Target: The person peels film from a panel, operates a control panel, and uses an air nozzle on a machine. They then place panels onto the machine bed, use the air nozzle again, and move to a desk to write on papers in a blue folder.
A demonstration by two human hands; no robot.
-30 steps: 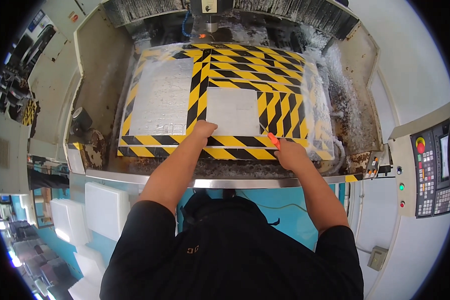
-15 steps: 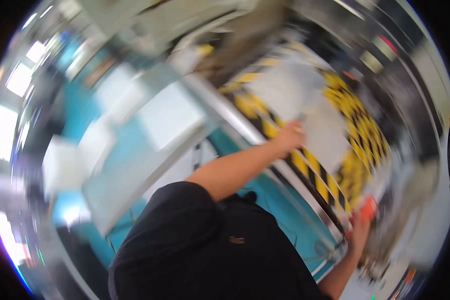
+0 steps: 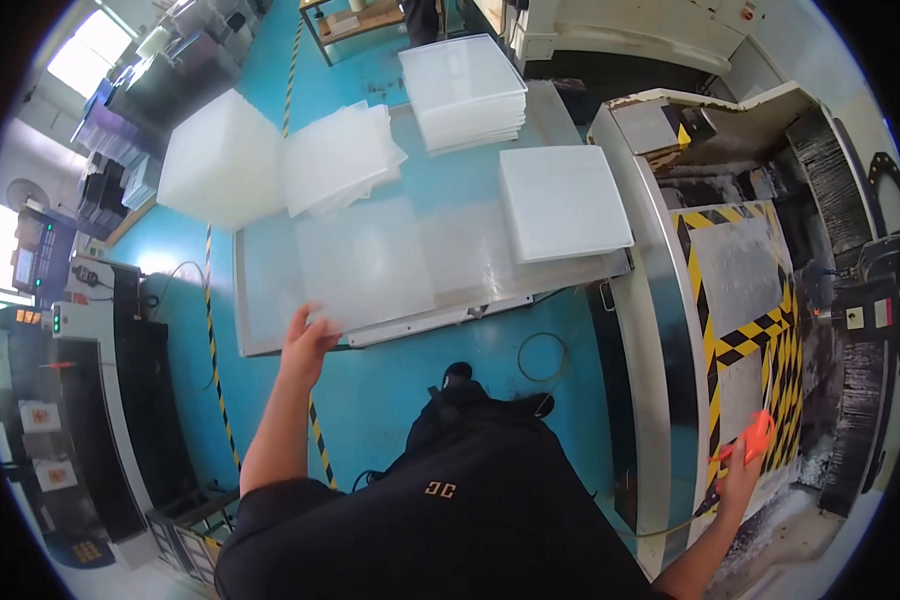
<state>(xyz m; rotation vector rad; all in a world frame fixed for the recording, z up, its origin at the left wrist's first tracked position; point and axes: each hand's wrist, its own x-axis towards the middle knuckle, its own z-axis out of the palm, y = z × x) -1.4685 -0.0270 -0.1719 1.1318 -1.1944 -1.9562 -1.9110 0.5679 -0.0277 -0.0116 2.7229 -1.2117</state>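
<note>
My left hand (image 3: 310, 338) is over the near edge of a long metal table (image 3: 270, 290), fingers apart and slightly bent, with nothing visible in it. Close by, a thin translucent sheet (image 3: 365, 255) lies flat on the tabletop. My right hand (image 3: 735, 480) is closed around an orange air gun (image 3: 758, 435), from which a thin hose trails. It is over the machine bed (image 3: 735, 270), which carries grey plates bordered with yellow-and-black striped tape.
White sheets form a neat stack (image 3: 565, 200), a taller stack (image 3: 462, 90), a fanned pile (image 3: 340, 155) and a big block (image 3: 220, 165) on the table. The machine's raised wall (image 3: 670, 300) separates table and bed. A hose loop (image 3: 542, 357) lies on the floor.
My view has turned toward the table. My left hand has moved from above the striped bed to the table's near edge. My right hand still holds the air gun over the bed.
</note>
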